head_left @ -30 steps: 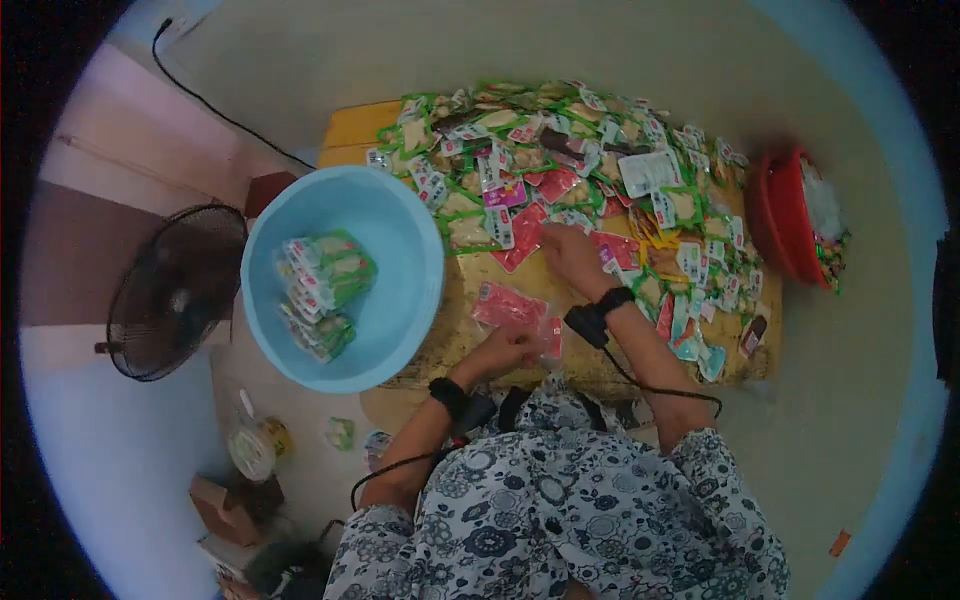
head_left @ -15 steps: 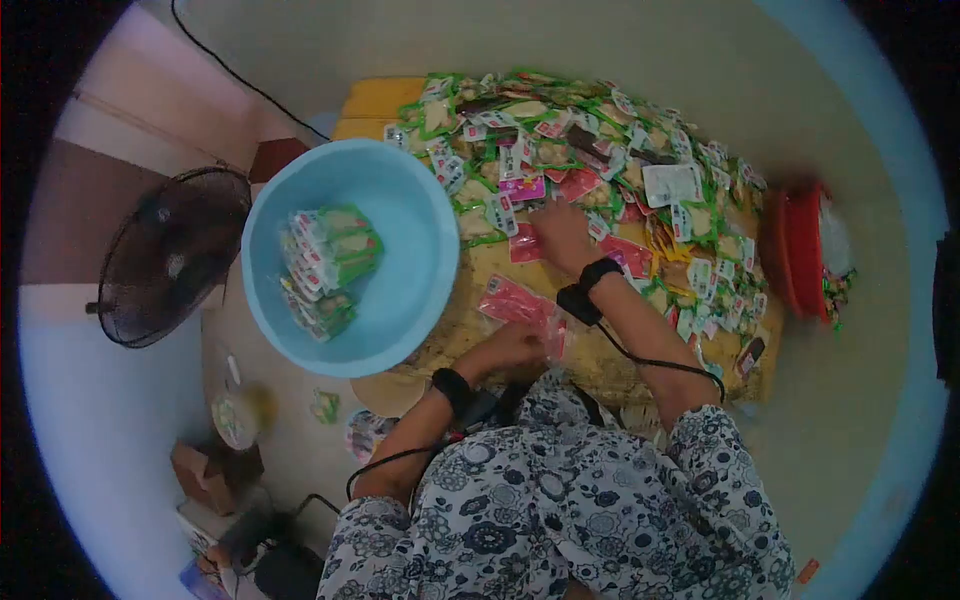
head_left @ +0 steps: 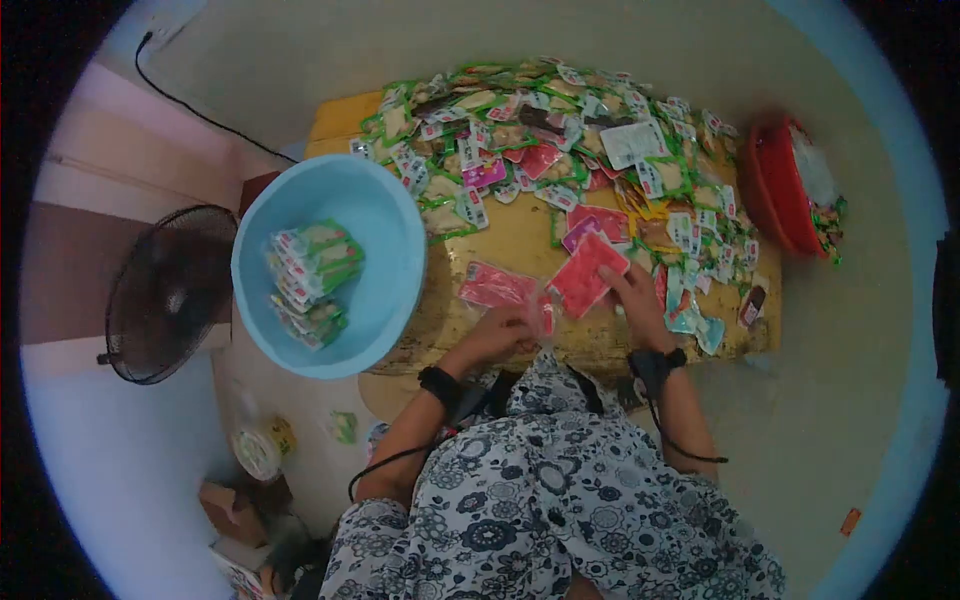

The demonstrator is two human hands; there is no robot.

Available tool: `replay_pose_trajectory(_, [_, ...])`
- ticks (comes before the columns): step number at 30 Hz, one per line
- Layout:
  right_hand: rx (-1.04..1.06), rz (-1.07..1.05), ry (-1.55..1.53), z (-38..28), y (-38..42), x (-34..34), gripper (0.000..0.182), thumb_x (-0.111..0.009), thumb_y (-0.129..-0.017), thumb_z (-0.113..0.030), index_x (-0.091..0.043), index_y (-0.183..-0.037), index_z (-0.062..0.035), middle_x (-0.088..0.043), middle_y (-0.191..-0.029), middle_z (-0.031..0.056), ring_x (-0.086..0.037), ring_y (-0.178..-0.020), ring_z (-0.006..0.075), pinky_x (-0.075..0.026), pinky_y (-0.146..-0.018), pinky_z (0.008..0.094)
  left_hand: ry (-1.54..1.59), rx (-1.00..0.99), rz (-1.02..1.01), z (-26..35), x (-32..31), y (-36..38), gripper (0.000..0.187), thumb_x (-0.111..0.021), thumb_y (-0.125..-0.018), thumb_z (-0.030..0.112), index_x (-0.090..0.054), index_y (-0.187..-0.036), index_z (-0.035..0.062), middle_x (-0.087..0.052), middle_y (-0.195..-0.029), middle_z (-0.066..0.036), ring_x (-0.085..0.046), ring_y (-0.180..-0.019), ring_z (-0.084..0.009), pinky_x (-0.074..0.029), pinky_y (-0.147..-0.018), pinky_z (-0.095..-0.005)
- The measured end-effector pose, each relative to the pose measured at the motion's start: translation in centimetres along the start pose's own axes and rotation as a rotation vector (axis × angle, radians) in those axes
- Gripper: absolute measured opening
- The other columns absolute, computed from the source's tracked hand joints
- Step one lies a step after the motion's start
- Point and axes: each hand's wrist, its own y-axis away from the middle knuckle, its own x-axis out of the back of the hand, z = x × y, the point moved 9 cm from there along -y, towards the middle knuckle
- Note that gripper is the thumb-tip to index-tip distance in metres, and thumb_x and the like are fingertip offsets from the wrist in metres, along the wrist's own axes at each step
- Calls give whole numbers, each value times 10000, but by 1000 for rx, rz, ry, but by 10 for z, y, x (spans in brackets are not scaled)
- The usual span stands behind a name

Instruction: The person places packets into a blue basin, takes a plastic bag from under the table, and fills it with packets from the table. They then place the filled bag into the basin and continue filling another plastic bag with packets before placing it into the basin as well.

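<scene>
My right hand [head_left: 640, 305] grips a flat red-pink packet [head_left: 590, 275] by its right edge, thumb on top, above the near part of the table. Close to the table's front edge, my left hand [head_left: 500, 335] is closed on a clear plastic packet [head_left: 545, 312] with some pink in it. Another pink packet [head_left: 497, 285] lies just beyond my left fingers; whether it joins the clear plastic cannot be told. Beyond both hands spreads a heap of small food packets [head_left: 520, 125], mostly green and white, with red and purple ones among them.
A light blue basin [head_left: 395, 300] at the left contains stacked green-and-white packets [head_left: 315, 265]. A red basin [head_left: 765, 190] stands at the table's right end. Farther left is a black fan [head_left: 170, 290]. The yellow table [head_left: 470, 245] has a worn surface. Cords run from both wrist straps.
My right hand has drawn back from the heap toward me and now holds up a red-pink packet. My left hand stays near the front edge. The camera view has shifted slightly.
</scene>
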Motion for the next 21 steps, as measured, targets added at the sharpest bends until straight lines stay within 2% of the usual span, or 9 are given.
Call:
replay_pose_trajectory(1, [-83,33,-6,18,13,8,462,-644,-933,-287,-546,-1301,-26,-658,-1139,65,-626,-1036,180,-504,-873,325,-5,1,-3,-2,-2,0,181,-622,-908,181,-676,-1017,47,-677,-910,-18,-638,-792,-124,-525,-708,-273])
replay_pose_trajectory(4, [-112,-28,-218,25,51,3,437,-624,-942,-252,-545,-1307,-26,-676,-1089,68,-652,-935,144,-518,-818,288,-91,24,0,-1,-5,-2,173,-612,-921,186,-670,-1016,53,-665,-888,-15,-624,-774,-111,-516,-689,-271])
replay_pose_trajectory(7, [108,60,-253,43,49,5,321,-611,-926,-135,-599,-1218,-2,-661,-1090,92,-676,-852,169,-590,-680,291,40,22,6,5,-15,1,172,-606,-926,194,-663,-1014,57,-656,-870,-6,-612,-757,-101,-503,-670,-261])
replay_pose_trajectory(10, [72,26,-253,67,47,-9,353,-622,-917,-182,-601,-1240,-42,-693,-970,41,-633,-650,110,-531,-601,282,-268,-102,15,10,-12,-8,180,-614,-921,200,-657,-1027,62,-652,-868,1,-607,-743,-101,-494,-658,-255])
replay_pose_trajectory(13, [-32,-157,-57,84,49,-23,311,-638,-896,-164,-632,-1185,-49,-690,-941,21,-614,-641,107,-510,-561,264,-160,-66,67,25,-22,-1,177,-615,-921,207,-661,-1019,67,-652,-853,-3,-606,-740,-100,-493,-655,-254])
replay_pose_trajectory(16, [-76,-115,-76,77,60,-24,263,-659,-874,-165,-670,-1115,-59,-689,-918,12,-614,-681,107,-506,-606,266,-86,-91,31,24,-27,-6,195,-628,-919,236,-664,-992,59,-655,-850,-7,-609,-736,-107,-501,-668,-270])
replay_pose_trajectory(19, [-112,-178,-50,78,58,-34,244,-664,-862,-157,-687,-1085,-60,-692,-920,26,-621,-744,111,-511,-665,280,-380,-279,96,44,-39,-3,230,-625,-918,252,-670,-1002,43,-666,-862,-22,-623,-762,-127,-512,-701,-290])
replay_pose_trajectory(21, [-120,-189,47,80,48,-43,229,-662,-858,-159,-692,-1058,-49,-692,-922,35,-621,-780,112,-509,-699,285,-382,-194,51,53,-50,-1,250,-626,-914,256,-672,-1029,39,-673,-896,-34,-632,-792,-139,-518,-726,-299])
